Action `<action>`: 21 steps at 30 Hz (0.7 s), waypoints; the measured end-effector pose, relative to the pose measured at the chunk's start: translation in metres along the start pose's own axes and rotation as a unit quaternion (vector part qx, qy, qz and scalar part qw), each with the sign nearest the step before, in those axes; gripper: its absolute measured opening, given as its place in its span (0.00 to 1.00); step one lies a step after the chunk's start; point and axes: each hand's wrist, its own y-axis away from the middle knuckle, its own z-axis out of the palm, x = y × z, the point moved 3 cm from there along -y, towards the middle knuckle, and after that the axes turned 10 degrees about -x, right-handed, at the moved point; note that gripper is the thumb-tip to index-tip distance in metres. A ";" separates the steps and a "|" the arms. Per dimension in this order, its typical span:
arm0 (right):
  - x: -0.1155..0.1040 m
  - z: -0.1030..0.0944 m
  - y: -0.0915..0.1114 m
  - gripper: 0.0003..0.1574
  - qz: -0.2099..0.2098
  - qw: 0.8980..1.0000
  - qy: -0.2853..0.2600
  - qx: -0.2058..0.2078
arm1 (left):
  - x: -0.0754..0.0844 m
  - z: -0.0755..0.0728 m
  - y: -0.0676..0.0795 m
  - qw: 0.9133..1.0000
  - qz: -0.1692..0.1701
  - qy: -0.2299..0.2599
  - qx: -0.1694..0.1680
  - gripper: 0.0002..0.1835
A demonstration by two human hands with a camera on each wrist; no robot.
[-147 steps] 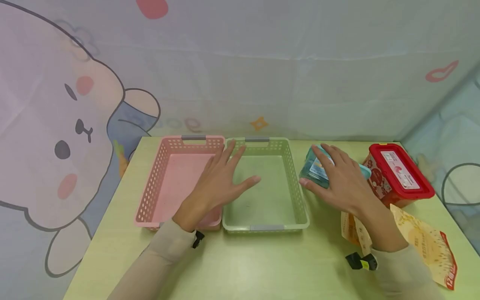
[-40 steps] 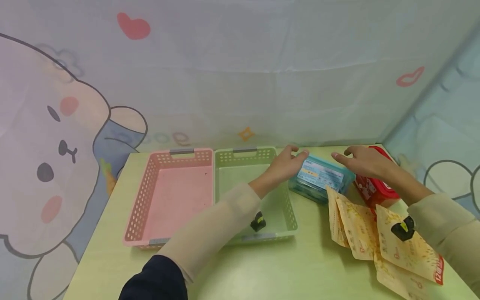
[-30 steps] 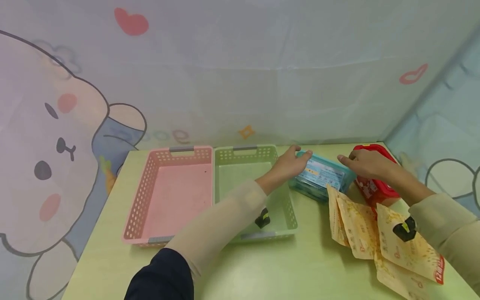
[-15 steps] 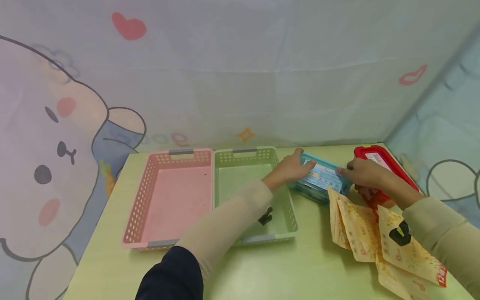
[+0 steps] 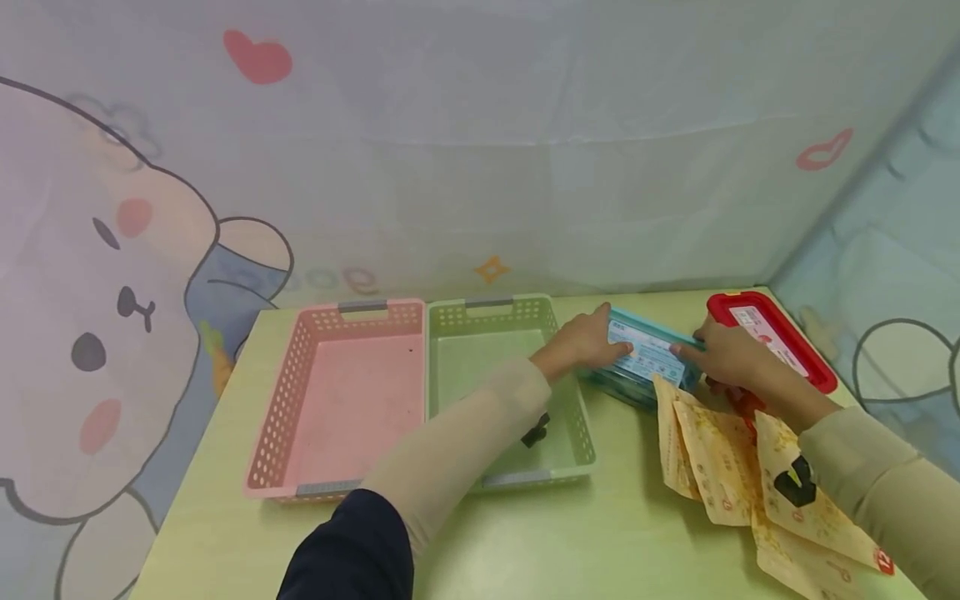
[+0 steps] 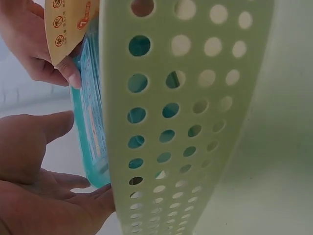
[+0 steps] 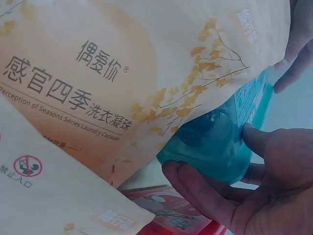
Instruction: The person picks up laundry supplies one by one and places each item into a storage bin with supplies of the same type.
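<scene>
A teal see-through plastic box [image 5: 647, 354] with a lid and a white-blue label stands on the table, right of the green basket [image 5: 517, 477]. My left hand [image 5: 585, 340] grips its left end, thumb over the label and fingers round the end. At the right end my right hand [image 5: 726, 354] holds it; in the right wrist view the right thumb [image 7: 254, 139] touches the lid edge and fingers curl beneath. Yellow laundry capsule pouches [image 5: 720, 467] lie just in front of the right hand. A red-lidded tub [image 5: 776, 337] is partly hidden behind that hand.
The pink basket [image 5: 360, 400] stands left of the green one, side by side. In the left wrist view, the green basket's perforated wall [image 6: 161, 98] rises close beside the teal box. A printed cloth [image 5: 487, 167] hangs behind the table.
My left hand has moved from over the baskets to the teal box's left end. My right hand has settled on its right end; both thumbs have come down onto the lid.
</scene>
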 end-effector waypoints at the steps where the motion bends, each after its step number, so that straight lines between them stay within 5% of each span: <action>1: 0.000 0.000 0.000 0.44 -0.003 1.000 0.005 0.001 | 0.000 0.001 0.000 1.000 -0.001 -0.005 0.001 0.47; 13: -0.004 -0.001 -0.003 0.46 0.014 1.000 0.013 -0.016 | 0.002 0.004 0.000 0.999 -0.031 -0.029 0.029 0.51; 21: -0.002 0.002 -0.001 0.49 0.005 1.000 0.016 -0.010 | -0.004 0.004 -0.008 1.000 -0.023 0.011 0.018 0.55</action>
